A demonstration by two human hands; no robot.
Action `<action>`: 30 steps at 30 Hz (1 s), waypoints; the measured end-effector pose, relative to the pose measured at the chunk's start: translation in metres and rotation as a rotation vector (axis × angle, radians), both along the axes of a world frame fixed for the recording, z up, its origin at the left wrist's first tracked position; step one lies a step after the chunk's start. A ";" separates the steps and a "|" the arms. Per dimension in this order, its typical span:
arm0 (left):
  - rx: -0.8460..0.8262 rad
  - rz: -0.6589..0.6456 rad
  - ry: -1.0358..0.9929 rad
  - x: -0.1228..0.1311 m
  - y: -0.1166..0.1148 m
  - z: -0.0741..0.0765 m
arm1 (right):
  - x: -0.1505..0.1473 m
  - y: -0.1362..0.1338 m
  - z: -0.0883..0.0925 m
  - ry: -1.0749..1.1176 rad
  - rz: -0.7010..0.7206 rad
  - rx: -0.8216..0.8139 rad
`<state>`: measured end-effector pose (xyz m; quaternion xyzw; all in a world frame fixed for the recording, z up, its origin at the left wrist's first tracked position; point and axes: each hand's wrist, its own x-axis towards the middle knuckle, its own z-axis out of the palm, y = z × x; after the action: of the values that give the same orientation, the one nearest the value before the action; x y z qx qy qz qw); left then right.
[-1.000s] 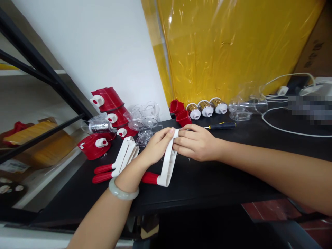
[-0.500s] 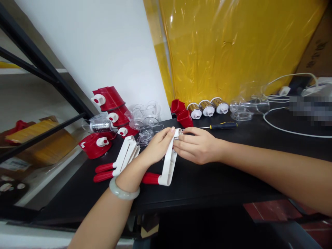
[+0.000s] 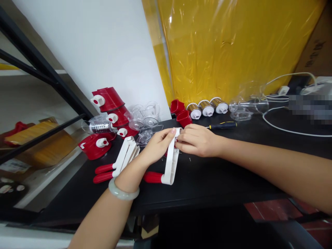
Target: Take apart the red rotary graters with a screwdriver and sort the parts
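Observation:
My left hand [image 3: 158,145] grips the upper part of a white crank arm [image 3: 170,162], whose red handle [image 3: 153,177] points left near the table's front. My right hand [image 3: 198,140] has its fingers curled at the top end of the same arm; its fingertips are partly hidden, and whether they pinch something small there is unclear. Two more white arms with red handles [image 3: 103,177] lie left of my left wrist. A tiny screw [image 3: 190,159] rests on the black table below my right hand. Behind that hand lies a screwdriver [image 3: 223,125].
Red housings [image 3: 111,100] are stacked at the back left, beside clear plastic cups [image 3: 150,116]. Behind my hands are red hoppers [image 3: 184,118] and three metal drums [image 3: 206,108]. Clear tubes [image 3: 249,105] and a white cable [image 3: 298,133] lie right. A shelf frame [image 3: 52,77] stands left.
My right hand has shifted slightly up, its fingers more bent over the arm's top. The red handle end has moved slightly right. The tiny screw on the table now shows.

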<state>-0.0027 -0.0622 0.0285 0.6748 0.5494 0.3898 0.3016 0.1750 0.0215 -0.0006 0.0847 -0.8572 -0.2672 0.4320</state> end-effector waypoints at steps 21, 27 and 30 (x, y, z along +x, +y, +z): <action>-0.336 -0.135 -0.236 0.003 -0.007 0.001 | 0.003 0.020 -0.005 0.019 -0.083 -0.287; -0.321 -0.108 -0.287 0.003 -0.007 0.004 | 0.007 0.026 -0.002 -0.002 0.018 -0.391; -0.314 -0.108 -0.298 0.003 -0.007 0.006 | 0.007 0.026 -0.002 0.038 0.046 -0.507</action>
<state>0.0006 -0.0690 0.0349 0.5828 0.5156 0.3782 0.5014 0.1825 0.0473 -0.0026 -0.0120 -0.8865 -0.0354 0.4613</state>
